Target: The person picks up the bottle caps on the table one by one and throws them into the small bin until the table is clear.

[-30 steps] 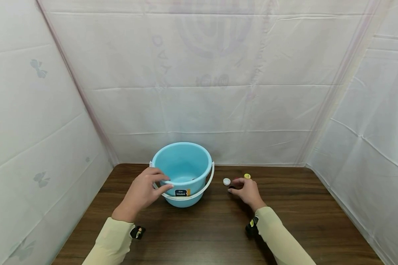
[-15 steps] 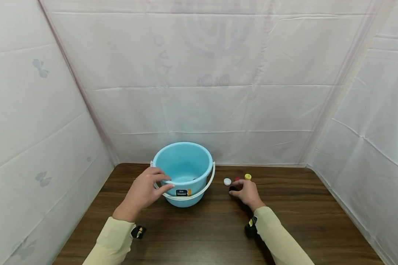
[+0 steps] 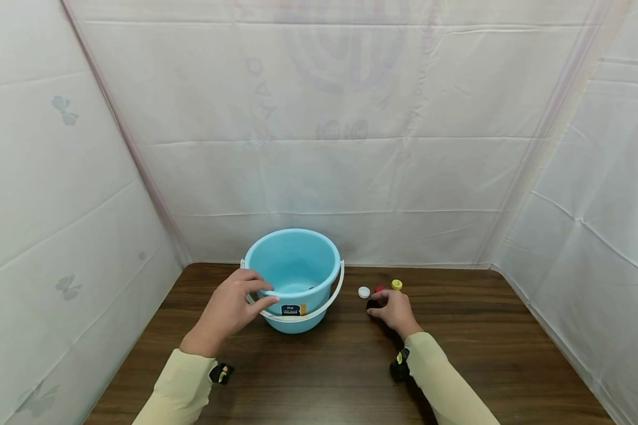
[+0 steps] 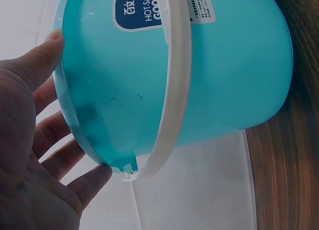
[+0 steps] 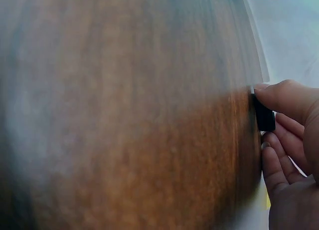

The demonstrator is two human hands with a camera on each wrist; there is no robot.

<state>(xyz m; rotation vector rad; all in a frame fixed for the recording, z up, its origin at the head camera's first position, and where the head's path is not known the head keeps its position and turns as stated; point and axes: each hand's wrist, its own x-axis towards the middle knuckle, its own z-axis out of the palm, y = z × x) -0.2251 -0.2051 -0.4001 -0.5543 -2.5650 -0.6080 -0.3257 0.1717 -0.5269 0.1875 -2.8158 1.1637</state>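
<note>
My left hand [image 3: 228,307] holds the near left rim of a light blue bucket [image 3: 298,260], thumb outside and fingers over the inner side. In the left wrist view the thumb presses the rim of the bucket [image 4: 114,90], and the white handle [image 4: 177,80] hangs across its front. To the right, my right hand [image 3: 396,310] pinches a small black cap [image 3: 373,305] low at the tabletop. Thumb and fingers lie on either side of the black cap [image 5: 264,114] in the right wrist view. Beside that hand lie a white bottle cap [image 3: 364,292], a red cap [image 3: 380,289] and a yellow cap [image 3: 397,284].
The dark wood table [image 3: 319,378] ends at a pale sheet wall [image 3: 319,177] close behind the bucket. More sheeting stands along both sides. A small dark thing [image 3: 311,287] shows at the bottom inside the bucket.
My right hand has shifted slightly toward me, and more of the black and red caps shows. The left hand stays at the bucket's rim.
</note>
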